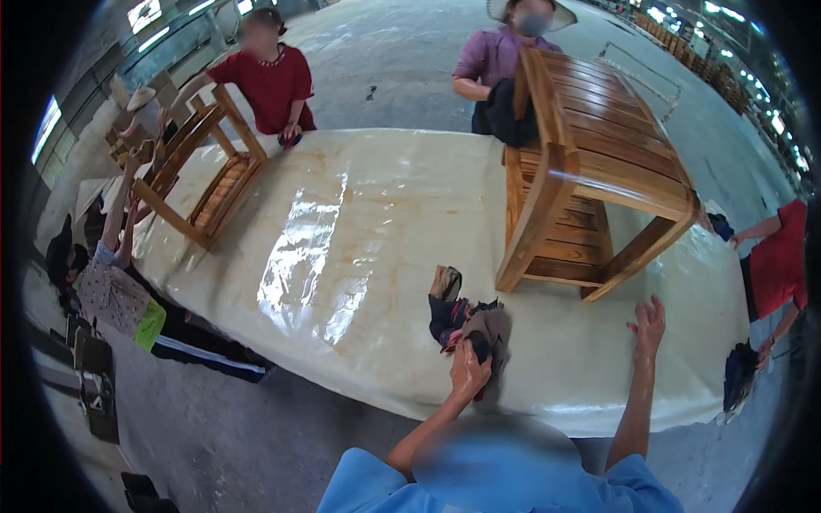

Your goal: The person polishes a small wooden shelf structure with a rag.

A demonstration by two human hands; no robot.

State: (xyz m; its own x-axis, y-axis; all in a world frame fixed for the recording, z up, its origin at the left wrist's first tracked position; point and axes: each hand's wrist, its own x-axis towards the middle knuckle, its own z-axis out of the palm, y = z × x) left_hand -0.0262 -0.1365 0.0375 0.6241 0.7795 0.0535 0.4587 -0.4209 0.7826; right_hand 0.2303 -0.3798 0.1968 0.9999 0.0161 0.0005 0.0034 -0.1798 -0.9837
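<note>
My left hand [470, 369] is closed on a dark rag [481, 345] at the near edge of the table. Around and just beyond it lies a bunched heap of cloths [448, 313] in navy, red and brown. My right hand [648, 329] is held out over the table's near right part with its fingers apart, holding nothing. Beyond that hand, a slatted wooden side table with a lower shelf [629, 171] stands tilted on the plastic-covered work table [402, 214]. Its nearest leg ends lie a short way from my right hand, not touching it.
A wooden chair [205, 171] is at the table's left end, handled by a person [120, 291]. Across stand a person in red [269, 81] and one in purple [496, 60] with a dark cloth [510, 115]. Another person in red [778, 261] is at the right end.
</note>
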